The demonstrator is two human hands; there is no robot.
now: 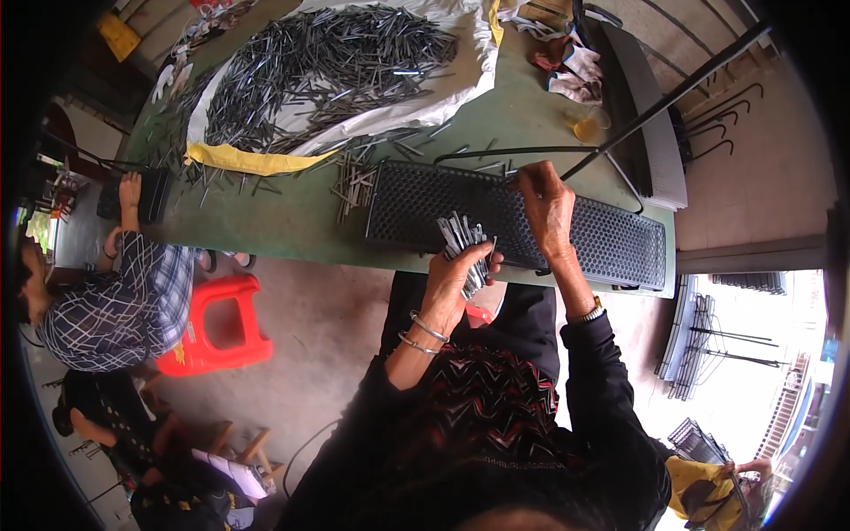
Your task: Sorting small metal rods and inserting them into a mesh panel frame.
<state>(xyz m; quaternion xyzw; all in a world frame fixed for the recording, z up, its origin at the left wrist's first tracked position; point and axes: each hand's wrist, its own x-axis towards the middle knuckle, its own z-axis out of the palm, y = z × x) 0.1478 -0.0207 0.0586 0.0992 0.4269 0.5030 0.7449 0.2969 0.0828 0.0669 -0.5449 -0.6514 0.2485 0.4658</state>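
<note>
My left hand (450,281) is wrapped round a bundle of thin grey metal strips (459,235) that fan out from its top, just over the near edge of a black perforated panel (416,202). The panel is long and lies along the table's near side, its face covered with small round holes. Over its middle, by the far edge, my right hand (547,211) points downward with fingertips pinched together. Whatever sits between those fingertips is too small to make out. A black rod frame (673,96) rises from behind the panel toward the upper right.
On the green table (292,211), a large heap of metal strips (328,66) lies on a white sheet (460,97). A cup of yellow liquid (588,126) and gloves (577,78) are at the far right. A red stool (218,326) and a co-worker (115,292) are on the left.
</note>
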